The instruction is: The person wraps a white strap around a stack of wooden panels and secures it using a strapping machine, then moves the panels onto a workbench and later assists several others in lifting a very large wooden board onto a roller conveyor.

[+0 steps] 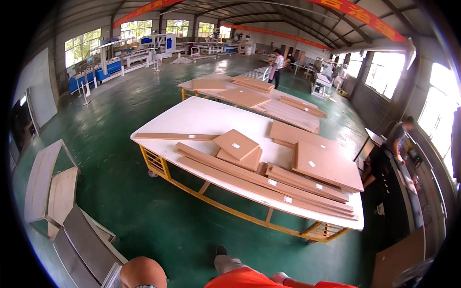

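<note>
At the lower edge, my right hand (278,277) shows small beside my red shirt, a band at its wrist; its fingers are not clear enough to read. A rounded patch of bare skin (143,271) at the lower left seems to be my left hand or arm, with no fingers showing. Next to it stand grey panels (85,245). Ahead of me, apart from both hands, is a white-topped table (180,117) on a yellow frame. It bears long brown board strips (240,177), small square boards (236,145) and larger brown boards (319,163), several with white labels.
Behind it stands a second table (218,77) with more boards. Pale panelled racks (50,182) are at the left. A person (396,139) works at a dark machine (401,192) on the right; another person (277,69) stands farther back. Blue machinery (103,72) lies far left on the green floor (120,139).
</note>
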Tool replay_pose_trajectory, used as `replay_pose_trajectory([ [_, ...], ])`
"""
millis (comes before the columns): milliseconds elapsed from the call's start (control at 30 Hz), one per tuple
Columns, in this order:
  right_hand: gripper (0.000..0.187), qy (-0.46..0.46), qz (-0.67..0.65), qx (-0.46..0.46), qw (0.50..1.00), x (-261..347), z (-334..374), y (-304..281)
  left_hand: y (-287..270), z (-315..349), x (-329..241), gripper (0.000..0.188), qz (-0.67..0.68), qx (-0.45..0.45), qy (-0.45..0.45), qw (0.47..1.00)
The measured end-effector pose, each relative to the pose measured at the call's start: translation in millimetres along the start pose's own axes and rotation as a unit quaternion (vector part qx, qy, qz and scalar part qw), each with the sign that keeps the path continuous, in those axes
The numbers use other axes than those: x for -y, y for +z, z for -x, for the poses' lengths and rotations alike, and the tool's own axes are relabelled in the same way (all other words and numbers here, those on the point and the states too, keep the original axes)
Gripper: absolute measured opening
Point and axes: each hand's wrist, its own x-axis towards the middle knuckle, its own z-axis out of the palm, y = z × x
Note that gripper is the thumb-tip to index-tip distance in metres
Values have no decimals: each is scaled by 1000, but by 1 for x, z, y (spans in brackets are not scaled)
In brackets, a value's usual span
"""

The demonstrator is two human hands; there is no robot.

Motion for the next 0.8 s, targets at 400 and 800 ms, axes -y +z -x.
replay_pose_trajectory([
  [400, 30, 194, -219, 25, 956, -78, -211, -63, -157, -70, 82, 37, 82, -31, -4, 996],
  [800, 42, 224, -452, -160, 848, -28, -379, -311, -280, -112, 59, 38, -196, -184, 194, 943],
])
